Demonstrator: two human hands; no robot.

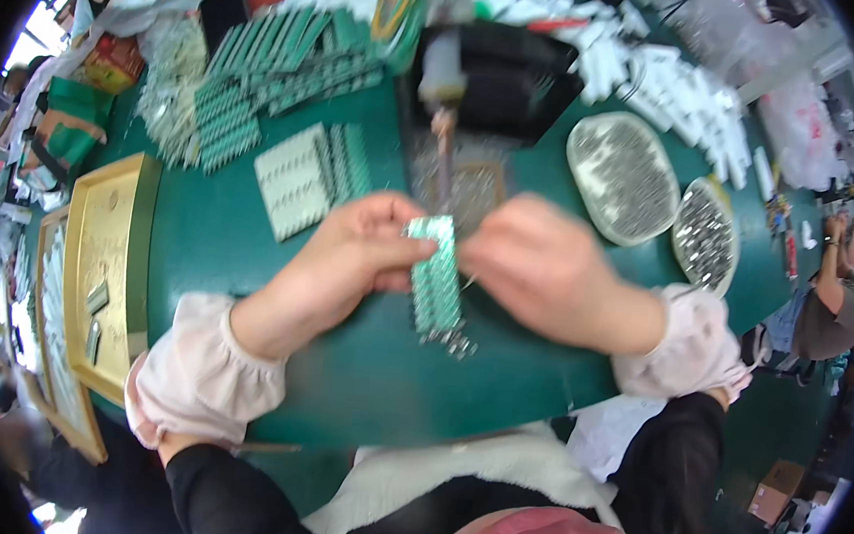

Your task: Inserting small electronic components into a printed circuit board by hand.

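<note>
My left hand [363, 247] pinches a narrow green circuit board panel [435, 290] by its upper end, thumb on top. Rows of small parts cover the panel, and shiny metal pieces [453, 343] stick out at its lower end. Close to the panel's right edge is my right hand [527, 265], smeared by motion, with its fingers drawn together. A thin pale sliver shows below those fingertips; what they hold is too small to name. Just beyond the panel's upper end, a soldering iron [443, 153] points downward on a stand.
Stacked green board panels [282, 65] lie at the far left, with more boards [298, 182] nearer. A yellow tray [106, 272] stands left. Two dishes of small metal parts [623, 177] [705, 234] sit right, before a heap of white pieces [662, 80]. Another person's arm [833, 269] shows far right.
</note>
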